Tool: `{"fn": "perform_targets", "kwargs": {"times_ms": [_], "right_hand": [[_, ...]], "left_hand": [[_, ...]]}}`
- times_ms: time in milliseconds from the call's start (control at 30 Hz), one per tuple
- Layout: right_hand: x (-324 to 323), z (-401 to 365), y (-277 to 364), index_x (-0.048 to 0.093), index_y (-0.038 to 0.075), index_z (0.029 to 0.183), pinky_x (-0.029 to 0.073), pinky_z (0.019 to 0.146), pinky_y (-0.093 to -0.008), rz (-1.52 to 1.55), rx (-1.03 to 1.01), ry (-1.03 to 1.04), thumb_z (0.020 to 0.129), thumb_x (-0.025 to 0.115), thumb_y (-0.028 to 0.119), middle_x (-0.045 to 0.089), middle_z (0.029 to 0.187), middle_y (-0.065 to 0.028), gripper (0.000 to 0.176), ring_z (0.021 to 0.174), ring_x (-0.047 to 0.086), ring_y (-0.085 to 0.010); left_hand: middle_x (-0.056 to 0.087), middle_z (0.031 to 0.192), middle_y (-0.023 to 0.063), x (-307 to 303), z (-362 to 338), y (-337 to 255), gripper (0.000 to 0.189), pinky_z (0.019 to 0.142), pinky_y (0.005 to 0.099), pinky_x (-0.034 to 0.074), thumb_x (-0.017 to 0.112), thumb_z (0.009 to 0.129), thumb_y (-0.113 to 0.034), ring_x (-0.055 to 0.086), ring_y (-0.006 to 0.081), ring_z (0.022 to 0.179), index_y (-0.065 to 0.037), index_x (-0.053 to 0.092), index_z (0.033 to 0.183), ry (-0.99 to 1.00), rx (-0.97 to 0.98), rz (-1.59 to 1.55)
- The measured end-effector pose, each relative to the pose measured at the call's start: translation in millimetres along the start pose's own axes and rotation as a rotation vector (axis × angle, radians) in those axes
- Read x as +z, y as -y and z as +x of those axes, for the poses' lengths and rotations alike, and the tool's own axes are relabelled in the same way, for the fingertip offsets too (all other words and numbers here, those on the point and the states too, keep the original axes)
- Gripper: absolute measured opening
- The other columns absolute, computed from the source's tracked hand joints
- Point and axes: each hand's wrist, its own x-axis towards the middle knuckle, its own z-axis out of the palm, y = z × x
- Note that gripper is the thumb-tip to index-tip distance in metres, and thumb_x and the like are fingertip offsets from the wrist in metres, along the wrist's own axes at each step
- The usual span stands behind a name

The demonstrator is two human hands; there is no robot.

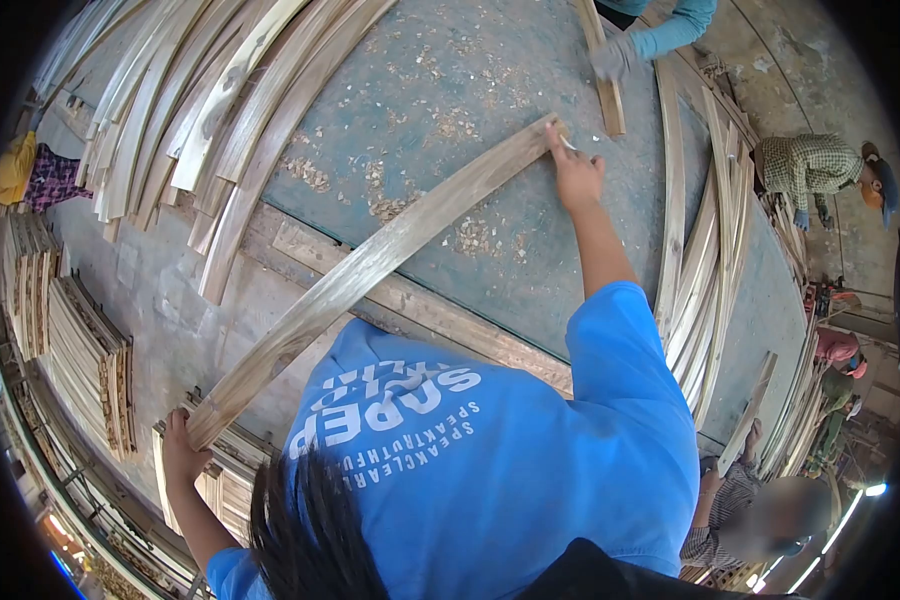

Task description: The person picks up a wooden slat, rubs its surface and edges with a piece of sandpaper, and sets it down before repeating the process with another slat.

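A long wooden plank lies diagonally in front of my blue shirt, from lower left to upper centre. My left hand is closed round its lower-left end. At the far end my right hand grips the plank's tip, with fingers against the edge. Something small and pale shows beside those fingers, too small to name. Beneath the plank's upper part is a grey-green work surface strewn with wood shavings.
Many planks lie at upper left, and more at right. Stacked boards stand at far left. A co-worker's gloved hand touches another plank at the top. Other people are at the right, one near the lower right holding a board.
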Motion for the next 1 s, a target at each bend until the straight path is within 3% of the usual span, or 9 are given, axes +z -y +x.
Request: {"fn": "perform_targets", "kwargs": {"times_ms": [133,200,300,433,533,600,733,867,1000], "right_hand": [[41.6,0.0,2.1,0.022,0.036,0.162,0.026,0.117,-0.0585,0.265,-0.134,-0.343,0.094,0.039,-0.004,0.055,0.150,-0.0037,0.080,0.140,0.051,-0.0197],[49.8,1.7,4.7,0.021,0.036,0.162,0.021,0.120,-0.0566,0.530,0.050,-0.604,0.092,0.039,-0.005,0.055,0.151,-0.0045,0.083,0.140,0.050,-0.0213],[45.9,0.6,4.6,0.020,0.037,0.162,0.016,0.122,-0.0580,0.338,0.065,-0.259,0.091,0.039,-0.006,0.054,0.151,-0.0048,0.085,0.141,0.049,-0.0215],[28.5,-2.5,5.4,0.020,0.039,0.162,0.012,0.122,-0.0590,0.262,0.034,-0.219,0.095,0.039,-0.002,0.055,0.150,-0.0046,0.081,0.140,0.050,-0.0216],[6.0,-6.4,7.2,0.020,0.040,0.162,0.021,0.118,-0.0575,0.265,0.061,-0.127,0.100,0.037,0.005,0.057,0.148,-0.0081,0.072,0.140,0.050,-0.0231],[-6.5,-13.8,25.4,0.021,0.039,0.161,0.025,0.114,-0.0581,0.105,-0.124,-0.089,0.102,0.037,0.010,0.057,0.148,-0.0084,0.068,0.140,0.050,-0.0229],[-5.4,-2.2,7.6,0.019,0.037,0.162,0.021,0.117,-0.0638,0.035,0.037,0.028,0.101,0.038,0.008,0.047,0.157,-0.0029,0.071,0.147,0.041,-0.0199],[27.4,-5.6,8.4,0.016,0.036,0.163,0.016,0.119,-0.0643,0.083,-0.120,-0.223,0.097,0.042,0.004,0.051,0.154,-0.0017,0.077,0.146,0.043,-0.0181],[12.6,6.4,-2.5,0.014,0.031,0.164,0.010,0.119,-0.0689,-0.024,-0.044,-0.083,0.095,0.043,0.004,0.049,0.156,-0.0058,0.080,0.145,0.045,-0.0184]], "left_hand": [[0.056,0.114,0.0161,-6.6,1.7,-1.2,0.074,0.088,0.0480,0.051,0.076,0.053,0.002,0.058,0.0428,0.107,-0.006,0.049,0.121,-0.012,-0.036,-0.012],[0.056,0.113,0.0156,-6.1,3.5,1.7,0.074,0.086,0.0485,0.051,0.076,0.052,0.002,0.059,0.0428,0.105,-0.007,0.049,0.121,-0.053,0.008,-0.008],[0.056,0.113,0.0150,-8.5,8.2,3.8,0.074,0.086,0.0488,0.051,0.076,0.052,0.002,0.059,0.0426,0.104,-0.007,0.049,0.120,-0.059,0.033,-0.006],[0.057,0.115,0.0153,-14.1,11.7,1.0,0.074,0.086,0.0496,0.052,0.077,0.052,0.002,0.059,0.0431,0.106,-0.009,0.049,0.119,-0.029,-0.010,0.037],[0.057,0.115,0.0156,-18.6,13.5,-2.8,0.073,0.086,0.0497,0.052,0.077,0.053,0.003,0.059,0.0439,0.106,-0.009,0.049,0.119,-0.007,-0.014,0.022],[0.057,0.115,0.0158,-23.1,16.0,-9.1,0.072,0.086,0.0496,0.052,0.077,0.053,0.003,0.059,0.0441,0.106,-0.009,0.049,0.118,0.007,-0.024,0.020],[0.056,0.113,0.0167,-29.6,19.7,-6.2,0.070,0.084,0.0497,0.051,0.076,0.053,0.005,0.058,0.0448,0.105,-0.007,0.049,0.116,-0.075,0.044,0.048],[0.054,0.112,0.0169,-43.2,23.0,-12.9,0.067,0.081,0.0505,0.049,0.073,0.054,0.009,0.057,0.0456,0.101,-0.005,0.049,0.115,-0.137,0.059,0.101],[0.053,0.110,0.0173,-42.4,23.9,-17.3,0.064,0.080,0.0501,0.047,0.069,0.055,0.011,0.056,0.0456,0.100,-0.003,0.050,0.114,-0.199,0.134,0.040]]}}
